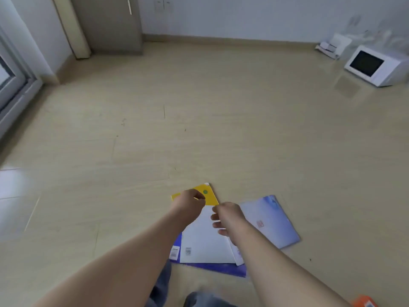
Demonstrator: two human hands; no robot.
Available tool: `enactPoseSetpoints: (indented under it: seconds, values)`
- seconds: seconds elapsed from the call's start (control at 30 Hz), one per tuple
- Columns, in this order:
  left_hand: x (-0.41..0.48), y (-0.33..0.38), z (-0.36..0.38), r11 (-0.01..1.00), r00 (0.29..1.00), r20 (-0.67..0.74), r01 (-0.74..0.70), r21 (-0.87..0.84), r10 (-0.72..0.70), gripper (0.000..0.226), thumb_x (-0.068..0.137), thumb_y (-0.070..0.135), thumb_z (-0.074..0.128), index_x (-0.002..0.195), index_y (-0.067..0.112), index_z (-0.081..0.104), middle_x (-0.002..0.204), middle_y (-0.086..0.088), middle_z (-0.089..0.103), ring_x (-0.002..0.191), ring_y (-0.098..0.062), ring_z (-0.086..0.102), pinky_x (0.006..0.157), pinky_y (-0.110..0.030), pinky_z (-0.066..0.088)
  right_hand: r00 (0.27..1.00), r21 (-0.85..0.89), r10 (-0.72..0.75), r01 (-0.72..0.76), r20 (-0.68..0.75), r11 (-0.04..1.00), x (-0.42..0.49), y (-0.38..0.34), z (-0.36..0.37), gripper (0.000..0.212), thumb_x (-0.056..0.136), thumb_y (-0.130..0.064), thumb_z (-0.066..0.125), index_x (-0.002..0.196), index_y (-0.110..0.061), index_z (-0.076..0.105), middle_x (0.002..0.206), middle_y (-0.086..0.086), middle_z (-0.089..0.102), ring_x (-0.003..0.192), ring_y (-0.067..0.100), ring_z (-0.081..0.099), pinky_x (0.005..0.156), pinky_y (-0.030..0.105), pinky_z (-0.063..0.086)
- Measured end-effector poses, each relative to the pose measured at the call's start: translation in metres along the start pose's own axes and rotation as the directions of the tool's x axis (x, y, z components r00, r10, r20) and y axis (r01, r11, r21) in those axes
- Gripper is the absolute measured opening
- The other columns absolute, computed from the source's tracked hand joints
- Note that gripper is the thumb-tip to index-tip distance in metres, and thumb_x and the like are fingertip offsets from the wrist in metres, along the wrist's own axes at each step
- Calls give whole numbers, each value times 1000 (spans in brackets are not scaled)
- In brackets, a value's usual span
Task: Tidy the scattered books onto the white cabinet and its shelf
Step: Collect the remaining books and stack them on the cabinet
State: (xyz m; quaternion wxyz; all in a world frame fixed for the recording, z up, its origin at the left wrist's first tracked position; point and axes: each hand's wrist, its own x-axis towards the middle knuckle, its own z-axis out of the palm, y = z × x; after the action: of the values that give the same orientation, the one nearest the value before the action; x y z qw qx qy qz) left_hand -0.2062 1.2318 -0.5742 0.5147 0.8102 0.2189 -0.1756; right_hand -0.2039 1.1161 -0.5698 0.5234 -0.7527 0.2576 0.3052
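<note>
While both arms reach down to the books scattered on the wooden floor (221,129), my left hand (190,203) is curled over the yellow book (211,197) and my right hand (229,218) is curled over the white book (203,240). I cannot tell whether either grips anything. A pale blue book (273,222) lies to the right, and a dark blue book (212,268) lies under the white one.
</note>
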Motion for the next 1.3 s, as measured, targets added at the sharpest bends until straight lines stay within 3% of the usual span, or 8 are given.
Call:
enactPoseSetpoints:
  seconds: [0.23, 0.5, 0.7, 0.8, 0.93, 1.07, 1.2, 1.3]
  values:
    - [88, -50, 50, 982, 989, 91, 104, 158, -119, 15, 91, 15, 44, 91, 16, 59, 90, -7, 61, 93, -26, 63, 68, -28, 45, 968, 21, 248, -248, -38, 969, 105, 57, 8, 12, 89, -9, 44, 79, -13, 48, 68, 3, 48, 54, 16, 40, 49, 24, 28]
    - [149, -107, 125, 930, 955, 209, 131, 344, -212, 24, 96, 22, 46, 117, 18, 57, 116, -2, 60, 92, -15, 54, 76, -23, 47, 909, 9, 400, -402, -121, 916, 188, 128, 6, 25, 88, -8, 46, 66, -17, 41, 68, 0, 43, 65, 18, 43, 64, 28, 37]
    - [153, -130, 144, 928, 920, 317, 108, 357, -229, 33, 96, 20, 43, 129, 21, 49, 133, -3, 47, 98, -16, 51, 82, -25, 45, 797, 374, 561, -461, -223, 805, 213, 161, -9, 25, 88, -3, 43, 64, -8, 43, 67, 6, 43, 57, 20, 38, 52, 26, 32]
    - [153, -136, 143, 915, 910, 324, 123, 384, -258, 37, 97, 19, 41, 133, 23, 45, 138, -3, 41, 94, -16, 50, 82, -24, 44, 717, 496, 650, -482, -251, 723, 213, 173, -8, 9, 85, -6, 48, 83, -1, 54, 84, 9, 51, 72, 23, 45, 59, 27, 33]
    - [152, -140, 143, 887, 889, 374, 72, 457, -264, 44, 96, 23, 42, 140, 25, 38, 145, 0, 34, 111, -18, 48, 89, -25, 42, 628, 631, 726, -449, -280, 632, 208, 181, -12, 50, 76, -7, 55, 125, -8, 45, 101, 10, 51, 81, 27, 46, 56, 29, 38]
    - [150, -143, 148, 827, 880, 402, -18, 562, -254, 51, 95, 27, 43, 144, 27, 30, 148, 1, 32, 129, -21, 39, 102, -32, 39, 641, 753, 735, -365, -223, 547, 205, 180, -18, 71, 80, -5, 60, 143, -16, 29, 122, 11, 52, 93, 27, 48, 84, 42, 46]
    - [146, -147, 144, 850, 873, 421, -14, 526, -246, 52, 95, 28, 47, 144, 26, 31, 147, 0, 34, 128, -20, 40, 102, -31, 38, 663, 842, 738, -322, -126, 433, 205, 182, -17, 38, 81, -4, 66, 116, -3, 52, 96, 11, 57, 69, 19, 49, 61, 28, 47]
    - [143, -149, 141, 891, 883, 373, 101, 442, -285, 42, 95, 25, 48, 135, 22, 40, 138, -4, 45, 104, -17, 51, 85, -25, 44, 776, 832, 629, -318, -48, 455, 204, 174, -9, 10, 90, -11, 60, 89, -5, 53, 71, 7, 49, 58, 16, 45, 41, 20, 48]
